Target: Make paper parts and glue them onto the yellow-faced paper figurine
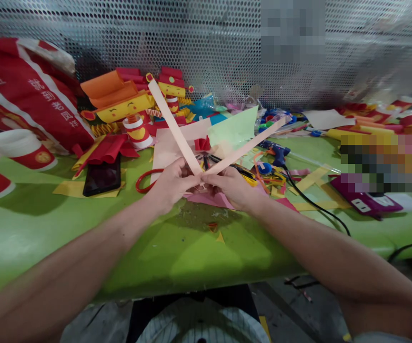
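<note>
Two pale pink paper strips cross at their lower ends and spread upward in a V. My left hand (173,185) pinches the foot of the left paper strip (173,125), which leans up and left. Against it, my right hand (230,186) grips the foot of the right paper strip (252,144), slanting up and right. Both thumbs meet where the strips overlap; the other fingers are partly hidden. Beside my left hand lie red-handled scissors (144,181). Pink paper (211,199) sits on the table under my hands.
Paper figures (123,107) and paper cups (22,148) stand at the left on the green table (148,252), near a phone (102,178). A blue glue gun (279,152) with a black cord, paper scraps and a purple pouch (365,197) lie at the right. Perforated metal (209,43) closes the back.
</note>
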Tool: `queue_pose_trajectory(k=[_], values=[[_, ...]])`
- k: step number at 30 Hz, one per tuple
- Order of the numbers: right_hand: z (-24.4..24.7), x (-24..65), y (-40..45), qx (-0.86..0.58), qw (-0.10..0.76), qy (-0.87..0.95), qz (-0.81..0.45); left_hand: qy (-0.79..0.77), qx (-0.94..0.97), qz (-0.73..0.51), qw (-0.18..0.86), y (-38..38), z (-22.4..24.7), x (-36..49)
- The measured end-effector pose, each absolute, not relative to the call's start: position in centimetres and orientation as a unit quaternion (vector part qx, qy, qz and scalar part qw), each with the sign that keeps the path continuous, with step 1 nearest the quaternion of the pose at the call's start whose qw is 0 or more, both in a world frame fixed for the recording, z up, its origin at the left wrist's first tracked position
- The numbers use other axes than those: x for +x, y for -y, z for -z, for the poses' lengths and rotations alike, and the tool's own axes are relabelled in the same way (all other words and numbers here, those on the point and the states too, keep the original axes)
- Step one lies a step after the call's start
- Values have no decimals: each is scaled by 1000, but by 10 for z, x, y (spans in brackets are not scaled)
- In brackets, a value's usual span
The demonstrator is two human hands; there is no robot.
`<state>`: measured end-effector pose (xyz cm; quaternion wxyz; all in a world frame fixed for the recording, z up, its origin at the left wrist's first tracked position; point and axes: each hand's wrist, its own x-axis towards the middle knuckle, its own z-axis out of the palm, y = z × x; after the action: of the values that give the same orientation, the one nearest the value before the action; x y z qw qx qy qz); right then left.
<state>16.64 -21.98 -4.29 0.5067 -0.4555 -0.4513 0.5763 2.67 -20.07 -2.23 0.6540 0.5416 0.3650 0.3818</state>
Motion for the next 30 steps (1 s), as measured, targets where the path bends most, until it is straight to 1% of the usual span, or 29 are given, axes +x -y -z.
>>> queue_pose_trajectory(k=[4,9,16,23,30], values=[[43,169,219,-456,516,440,-577,-362,498,-367,697,195,23,22],[42,171,220,-461,500,455,-574,-399,451,-355,715,189,22,19],[37,170,222,-446,485,470,-587,-412,472,-325,709,190,23,21],[42,173,219,-441,468,508,-573,-422,496,-250,716,190,22,20],[47,177,216,-451,427,535,-572,-455,511,-210,698,191,21,20]])
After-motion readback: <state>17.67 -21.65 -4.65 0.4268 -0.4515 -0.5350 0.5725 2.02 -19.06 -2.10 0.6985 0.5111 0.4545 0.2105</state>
